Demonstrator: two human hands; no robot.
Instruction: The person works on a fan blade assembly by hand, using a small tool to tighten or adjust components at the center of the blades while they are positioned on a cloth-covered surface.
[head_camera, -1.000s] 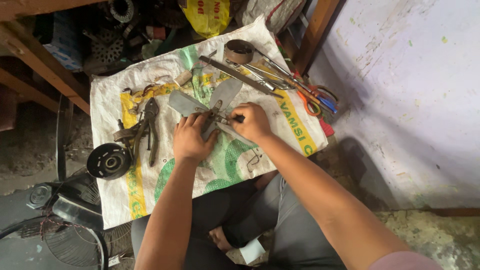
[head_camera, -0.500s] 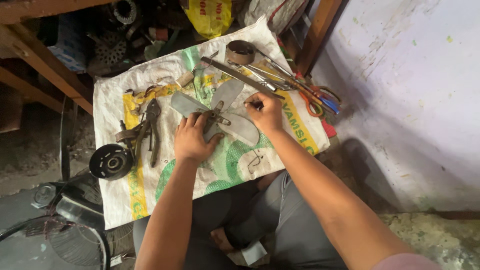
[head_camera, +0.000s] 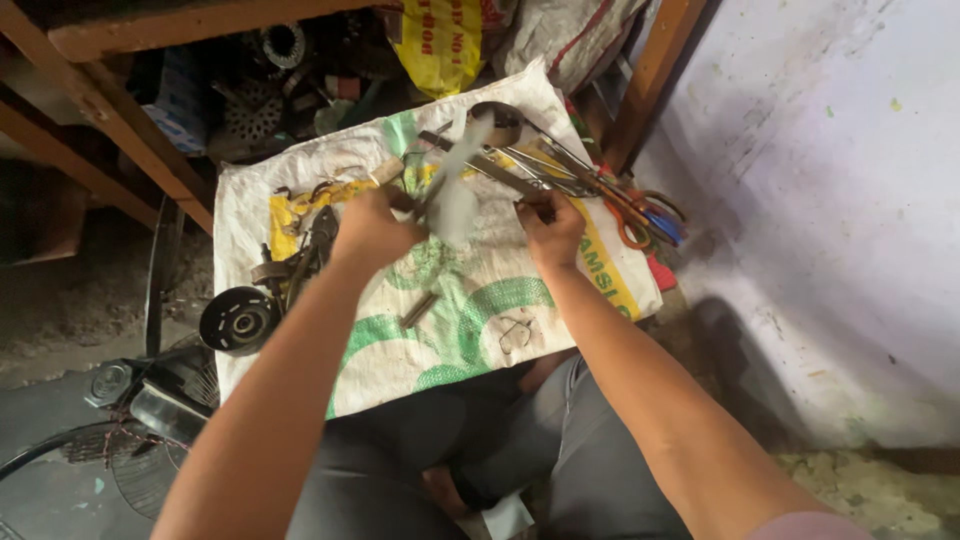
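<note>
Change since earlier frame: fan blade no longer lies flat under both hands on the sack; it is now raised off the sack and blurred, and the right hand has left it.
Fan blade: grey, several-lobed, held above the middle of the sack toward its far edge; outline smeared, so exact tilt cannot be told.
Left hand: closed around the blade's hub end, fingers curled; the grip point itself is hidden by the knuckles.
Right hand: fingers drawn together, pinching a small dark item I cannot identify, just right of the blade and apart from it.
Progress, as judged: blade is free of the sack and lifted; a black round motor part sits off the sack's left edge, separate from the blade, so joining or refitting looks not yet done.
Loose parts: short metal rod near the sack's centre; pliers and dark fittings toward the left edge.
Tools: long metal tools and orange-handled scissors along the far right corner.
Surface: white woven sack with green and yellow print, spread on the floor over the person's lap edge.
Room: wooden frame at left with scrap parts beneath; wire fan guard at lower left; stained pale wall at right.
</note>
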